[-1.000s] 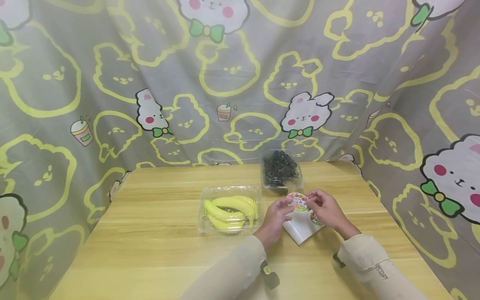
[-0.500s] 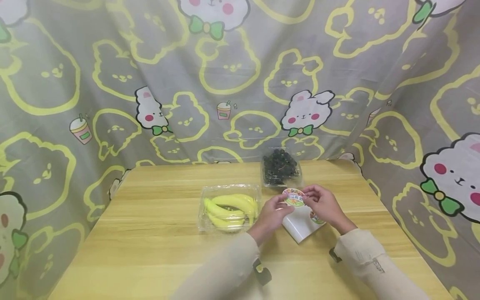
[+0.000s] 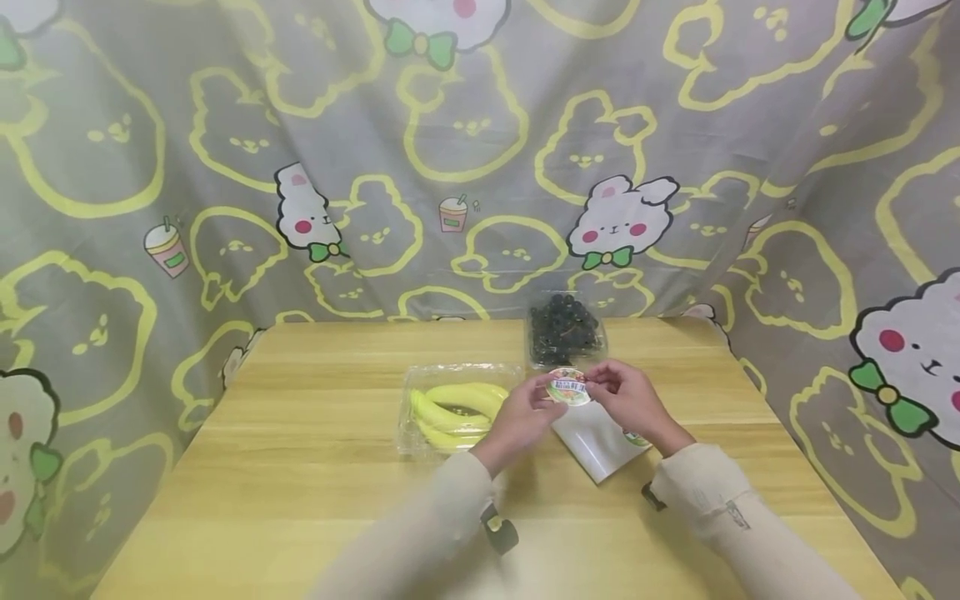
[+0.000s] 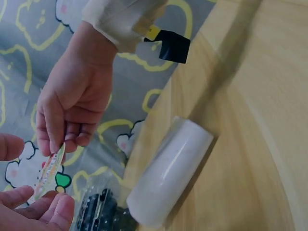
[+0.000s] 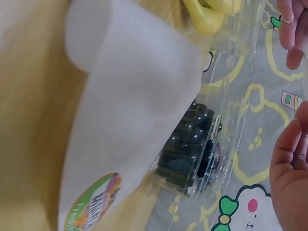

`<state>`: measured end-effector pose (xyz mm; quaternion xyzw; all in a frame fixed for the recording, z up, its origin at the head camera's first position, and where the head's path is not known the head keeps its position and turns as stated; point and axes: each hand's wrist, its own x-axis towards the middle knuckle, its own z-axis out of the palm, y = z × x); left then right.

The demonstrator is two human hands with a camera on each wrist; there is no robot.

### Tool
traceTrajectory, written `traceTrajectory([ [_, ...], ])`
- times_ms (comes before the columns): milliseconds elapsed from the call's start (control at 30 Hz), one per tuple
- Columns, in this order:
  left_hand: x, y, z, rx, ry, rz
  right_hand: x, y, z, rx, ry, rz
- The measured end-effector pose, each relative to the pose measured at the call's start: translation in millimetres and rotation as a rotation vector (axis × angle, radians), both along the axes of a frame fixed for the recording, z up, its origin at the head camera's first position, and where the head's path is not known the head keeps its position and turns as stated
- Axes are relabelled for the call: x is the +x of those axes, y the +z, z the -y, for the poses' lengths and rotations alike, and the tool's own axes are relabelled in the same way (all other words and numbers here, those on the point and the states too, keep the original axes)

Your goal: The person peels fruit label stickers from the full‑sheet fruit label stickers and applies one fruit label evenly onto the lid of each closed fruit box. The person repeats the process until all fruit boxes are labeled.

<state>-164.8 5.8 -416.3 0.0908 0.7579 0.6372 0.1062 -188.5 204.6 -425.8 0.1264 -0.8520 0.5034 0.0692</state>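
Print on round sticker point(image 3: 567, 387) too small to read. Backing sheet point(image 3: 596, 437) partly hidden under right hand point(image 3: 626, 400); left hand point(image 4: 29, 211) cropped by frame corner in left wrist view.

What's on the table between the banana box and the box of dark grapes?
Head view: nothing lies on the wood between the banana box and the grape box. Both hands, left hand and right hand, pinch a round sticker above that gap's near end.

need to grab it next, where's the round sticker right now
In the head view the round sticker is pinched between the left hand and right hand, above the white sheet, just in front of the grape box.
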Motion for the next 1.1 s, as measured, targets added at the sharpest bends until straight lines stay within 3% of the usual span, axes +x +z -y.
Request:
traceTrajectory([
  [433,-4.8,10.5,26.7,-0.094,0.087,-0.053,-6.5,17.9,26.8,0.065,0.048,-0.020],
  [633,-8.4,10.3,33.8,-0.086,0.109,-0.062,-11.9,20.1,34.6,0.051,0.066,0.038],
  [1100,-20.4,8.0,46.9,-0.114,0.165,-0.101,-21.4,12.4,55.2,-0.042,0.097,0.042],
])
